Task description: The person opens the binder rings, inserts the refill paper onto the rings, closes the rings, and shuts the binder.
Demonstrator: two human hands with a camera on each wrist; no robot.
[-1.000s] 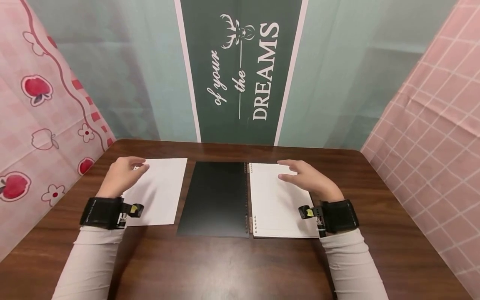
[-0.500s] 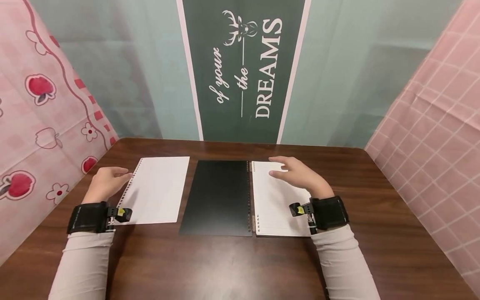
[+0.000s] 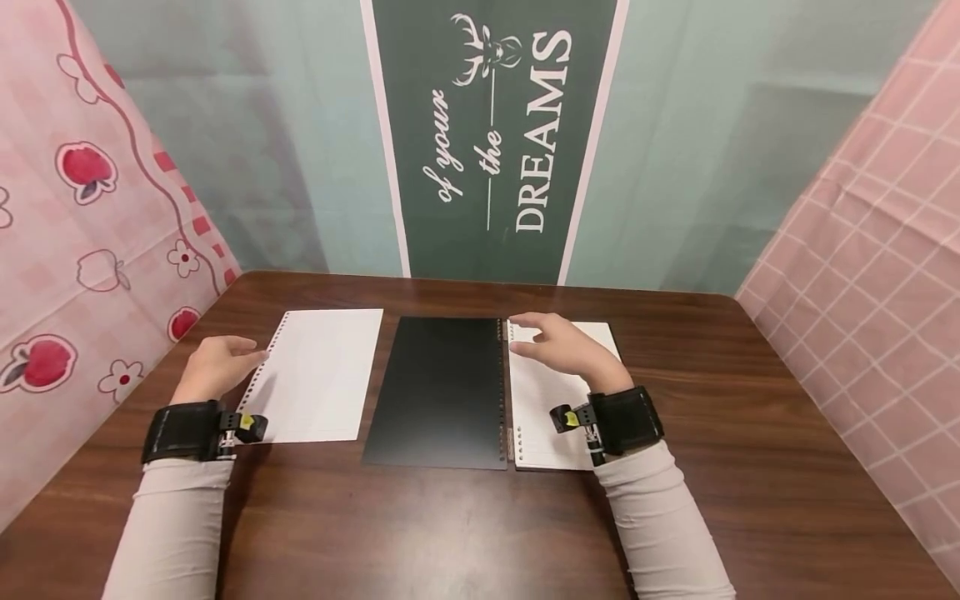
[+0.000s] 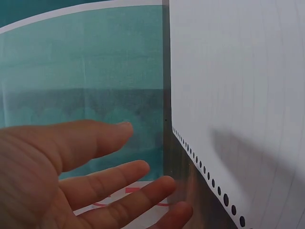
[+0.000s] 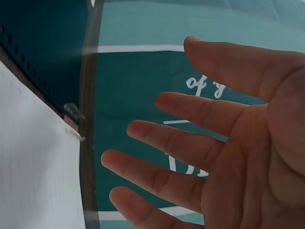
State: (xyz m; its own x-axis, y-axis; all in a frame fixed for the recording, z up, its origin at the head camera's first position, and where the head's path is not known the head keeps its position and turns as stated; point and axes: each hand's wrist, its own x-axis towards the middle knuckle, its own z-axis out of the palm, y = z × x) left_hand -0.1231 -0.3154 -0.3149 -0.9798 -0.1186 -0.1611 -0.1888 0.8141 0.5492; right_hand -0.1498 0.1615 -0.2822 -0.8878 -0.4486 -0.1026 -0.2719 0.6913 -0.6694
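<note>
An opened binder lies on the brown table (image 3: 450,533): its black cover (image 3: 442,390) in the middle, a stack of lined punched pages (image 3: 534,400) to its right. A single loose punched sheet (image 3: 318,373) lies left of the cover. My left hand (image 3: 217,367) rests on the table beside that sheet's punched edge (image 4: 205,169), fingers relaxed and holding nothing (image 4: 119,186). My right hand (image 3: 558,346) hovers flat over the page stack near the binder's spine, fingers spread and straight (image 5: 190,157), holding nothing.
A green banner (image 3: 495,133) with white lettering hangs behind the table on a pale green backdrop. Pink patterned cloths (image 3: 82,192) wall in the left and right sides (image 3: 877,250). The near half of the table is bare wood.
My left hand has drawn back off the loose sheet to its left edge. My right hand has slid left across the page stack toward the spine.
</note>
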